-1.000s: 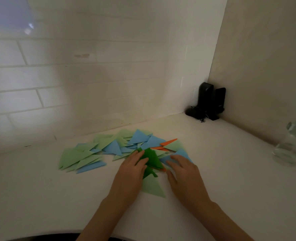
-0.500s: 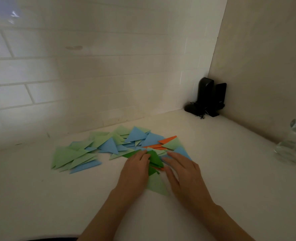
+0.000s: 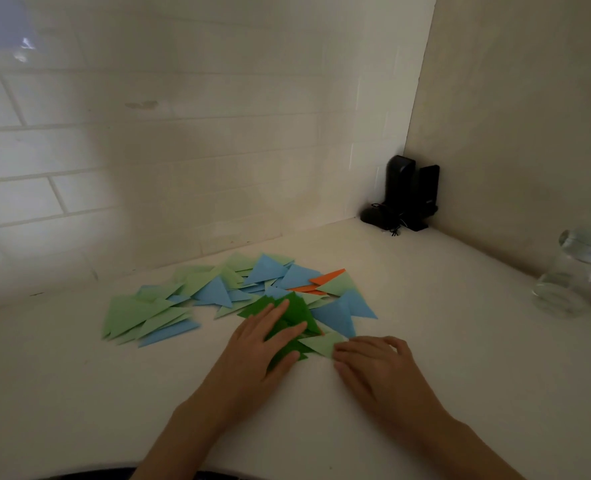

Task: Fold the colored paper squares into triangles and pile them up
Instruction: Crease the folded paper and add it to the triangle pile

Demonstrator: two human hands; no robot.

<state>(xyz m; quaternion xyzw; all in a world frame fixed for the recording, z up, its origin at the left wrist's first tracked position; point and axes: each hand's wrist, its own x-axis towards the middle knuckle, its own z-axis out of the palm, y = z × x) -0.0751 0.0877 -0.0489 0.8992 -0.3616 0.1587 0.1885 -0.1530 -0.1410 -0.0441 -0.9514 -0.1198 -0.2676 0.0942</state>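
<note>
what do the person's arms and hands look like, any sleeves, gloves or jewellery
Both forearms are bare up to the frame's bottom edge: no sleeves show. The left hand and right hand wear no gloves, and no rings, watch or bracelets are visible in the dim light.

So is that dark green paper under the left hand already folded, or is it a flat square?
Folded. The dark green paper shows pointed triangular corners, with the left hand pressing flat on it.
</note>
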